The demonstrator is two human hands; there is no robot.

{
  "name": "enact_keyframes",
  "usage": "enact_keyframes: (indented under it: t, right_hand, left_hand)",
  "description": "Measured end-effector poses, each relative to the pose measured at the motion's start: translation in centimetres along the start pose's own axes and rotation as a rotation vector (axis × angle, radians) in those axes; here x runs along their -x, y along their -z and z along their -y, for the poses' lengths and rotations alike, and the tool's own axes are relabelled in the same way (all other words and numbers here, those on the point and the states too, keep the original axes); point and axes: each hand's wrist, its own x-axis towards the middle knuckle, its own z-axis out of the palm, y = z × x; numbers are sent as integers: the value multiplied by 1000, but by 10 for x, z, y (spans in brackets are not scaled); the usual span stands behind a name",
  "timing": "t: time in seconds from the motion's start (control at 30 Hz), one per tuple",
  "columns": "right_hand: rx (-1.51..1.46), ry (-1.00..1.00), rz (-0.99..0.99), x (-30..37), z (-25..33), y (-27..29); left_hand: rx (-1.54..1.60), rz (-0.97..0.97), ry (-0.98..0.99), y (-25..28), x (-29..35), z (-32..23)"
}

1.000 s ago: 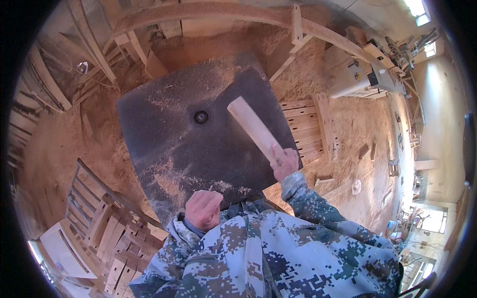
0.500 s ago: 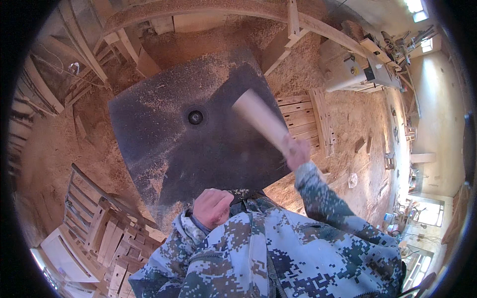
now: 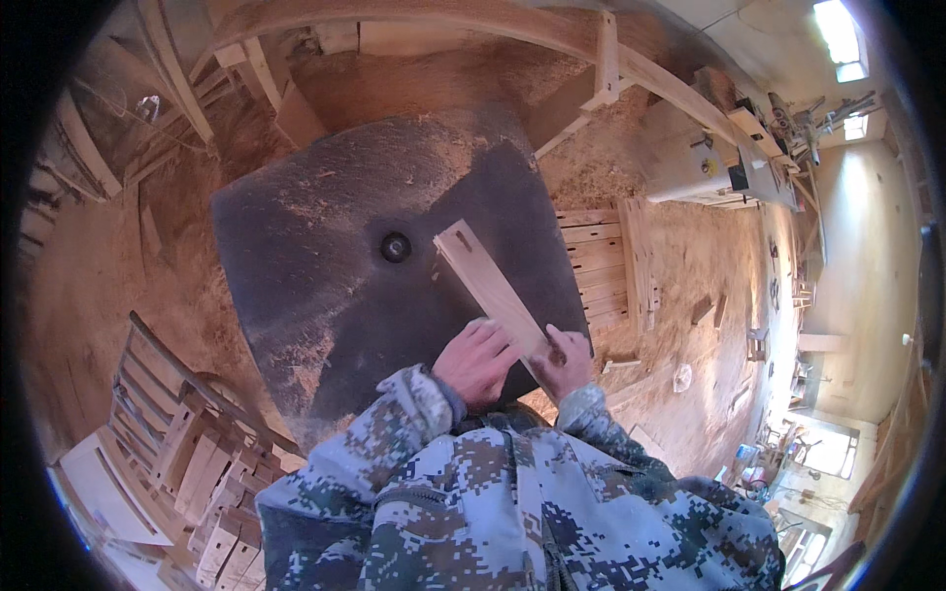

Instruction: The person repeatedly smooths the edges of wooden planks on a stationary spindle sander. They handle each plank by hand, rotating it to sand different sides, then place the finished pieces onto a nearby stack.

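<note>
Over the dark machine table (image 3: 394,325) I hold a pale wooden board (image 3: 485,279), slanting from my body toward the far left. A slot shows near its far end. My right hand (image 3: 564,362) is closed round the board's near end. My left hand (image 3: 478,362) lies against its left edge, fingers bent over the wood. A round spindle (image 3: 395,246) stands up from the tabletop, left of the board's far end and apart from it. Sawdust lies scattered on the tabletop.
Slotted boards are stacked in a pile (image 3: 594,258) right of the table. At lower left stand more wooden pieces (image 3: 212,463) beside a slatted rack (image 3: 133,394). A curved wooden beam (image 3: 443,14) crosses the far side. Sawdust covers the floor (image 3: 680,325).
The board's near end has come closer to me and the board has turned, so its slot shows. My left hand has moved right from near my body onto the board.
</note>
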Motion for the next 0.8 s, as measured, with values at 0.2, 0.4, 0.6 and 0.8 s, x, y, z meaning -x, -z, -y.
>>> enact_keyframes:
  t: [0.2, 0.4, 0.6, 0.8]
  right_hand:
    - [165, -26, 69, 11, 32, -8]
    - [169, -20, 103, 5, 29, -5]
    - [144, 31, 94, -12, 44, -7]
    - [142, 5, 161, -16, 43, -4]
  left_hand:
    - [-126, -22, 49, -27, -60, 58]
    - [-132, 119, 67, -26, -67, 92]
    - [-88, 14, 129, -11, -57, 105]
    - [-100, 6, 155, -8, -53, 106]
